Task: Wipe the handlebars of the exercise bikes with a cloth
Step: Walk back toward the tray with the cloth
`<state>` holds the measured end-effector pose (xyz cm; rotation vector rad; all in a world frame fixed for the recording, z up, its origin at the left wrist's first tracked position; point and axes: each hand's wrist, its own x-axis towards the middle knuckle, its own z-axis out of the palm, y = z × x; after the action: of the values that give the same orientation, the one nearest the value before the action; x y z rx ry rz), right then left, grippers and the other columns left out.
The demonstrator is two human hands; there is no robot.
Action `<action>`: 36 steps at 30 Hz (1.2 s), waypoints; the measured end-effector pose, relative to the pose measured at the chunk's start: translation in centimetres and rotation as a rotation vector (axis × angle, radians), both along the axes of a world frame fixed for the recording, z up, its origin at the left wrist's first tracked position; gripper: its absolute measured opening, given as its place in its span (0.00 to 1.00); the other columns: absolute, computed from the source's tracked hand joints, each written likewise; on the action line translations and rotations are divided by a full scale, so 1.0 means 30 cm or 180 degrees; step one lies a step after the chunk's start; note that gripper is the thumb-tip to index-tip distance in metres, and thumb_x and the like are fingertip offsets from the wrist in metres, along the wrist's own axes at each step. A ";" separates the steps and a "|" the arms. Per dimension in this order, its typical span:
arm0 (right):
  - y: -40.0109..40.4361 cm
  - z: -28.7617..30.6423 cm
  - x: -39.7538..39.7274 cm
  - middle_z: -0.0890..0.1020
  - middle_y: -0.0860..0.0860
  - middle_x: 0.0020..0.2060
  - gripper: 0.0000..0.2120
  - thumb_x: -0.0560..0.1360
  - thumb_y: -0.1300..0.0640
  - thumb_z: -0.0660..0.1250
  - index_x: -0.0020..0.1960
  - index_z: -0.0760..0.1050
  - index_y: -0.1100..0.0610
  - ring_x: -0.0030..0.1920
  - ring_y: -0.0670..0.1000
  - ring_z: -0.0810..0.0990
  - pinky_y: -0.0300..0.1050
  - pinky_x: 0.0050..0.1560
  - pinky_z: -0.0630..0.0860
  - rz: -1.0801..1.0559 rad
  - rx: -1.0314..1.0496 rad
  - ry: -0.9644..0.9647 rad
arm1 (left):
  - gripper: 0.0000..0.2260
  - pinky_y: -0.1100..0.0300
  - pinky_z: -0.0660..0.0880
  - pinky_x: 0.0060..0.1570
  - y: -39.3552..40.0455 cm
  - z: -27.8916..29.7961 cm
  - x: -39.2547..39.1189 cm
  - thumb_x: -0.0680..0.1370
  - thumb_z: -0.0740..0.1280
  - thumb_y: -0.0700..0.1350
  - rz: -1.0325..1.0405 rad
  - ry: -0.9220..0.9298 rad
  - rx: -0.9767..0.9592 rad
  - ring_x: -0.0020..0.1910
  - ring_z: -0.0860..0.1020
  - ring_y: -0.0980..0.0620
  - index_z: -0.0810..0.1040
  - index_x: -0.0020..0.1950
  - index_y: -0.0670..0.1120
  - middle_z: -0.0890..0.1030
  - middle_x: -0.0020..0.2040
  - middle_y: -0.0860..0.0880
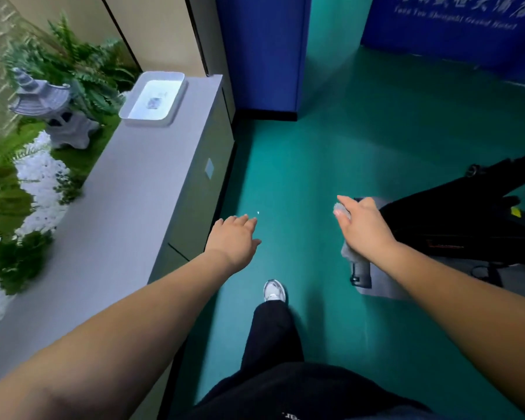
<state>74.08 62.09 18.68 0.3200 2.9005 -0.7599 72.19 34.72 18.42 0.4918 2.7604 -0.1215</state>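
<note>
A tray (152,100) sits on the bench (128,189); left hand (234,237) hangs relaxed, holding nothing; right hand (362,222) grips the cloth (347,250) beside the bike (467,219) — handlebars unseen, so progress is unclear.

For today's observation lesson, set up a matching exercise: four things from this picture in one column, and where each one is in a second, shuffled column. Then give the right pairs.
Things:
1. white tray
2. cloth
3. stone lantern
4. white shoe

Places:
A. among the ferns
B. on the green floor
C. on the grey counter
D. in the right hand

Pairs: 1-C, 2-D, 3-A, 4-B
</note>
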 end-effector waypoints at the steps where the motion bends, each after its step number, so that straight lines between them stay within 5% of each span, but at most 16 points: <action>1: 0.004 -0.002 -0.058 0.69 0.63 0.60 0.22 0.81 0.48 0.55 0.73 0.65 0.51 0.57 0.63 0.74 0.50 0.62 0.70 0.0006 0.0020 -0.0058 | 0.26 0.48 0.59 0.71 0.006 -0.006 -0.055 0.81 0.55 0.57 0.0002 -0.0023 -0.0004 0.74 0.61 0.46 0.57 0.77 0.49 0.61 0.76 0.48; 19: 0.054 0.039 -1.147 0.67 0.59 0.60 0.22 0.80 0.50 0.55 0.74 0.62 0.49 0.59 0.61 0.71 0.50 0.60 0.69 0.0705 0.0145 -0.0151 | 0.25 0.50 0.56 0.73 0.085 -0.018 -0.984 0.81 0.56 0.55 0.0576 -0.0069 0.0191 0.75 0.59 0.46 0.58 0.77 0.50 0.59 0.77 0.49; 36: -0.215 0.047 -2.123 0.64 0.53 0.52 0.23 0.79 0.55 0.58 0.74 0.61 0.50 0.52 0.55 0.69 0.45 0.55 0.68 0.2390 0.0140 -0.0022 | 0.23 0.50 0.58 0.71 -0.033 0.011 -1.572 0.81 0.56 0.54 0.2225 0.0056 0.0268 0.73 0.61 0.46 0.60 0.75 0.50 0.63 0.75 0.49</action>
<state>10.39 55.63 20.07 -0.7212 2.6891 -0.5448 25.04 33.72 18.75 -0.4674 2.7856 0.1591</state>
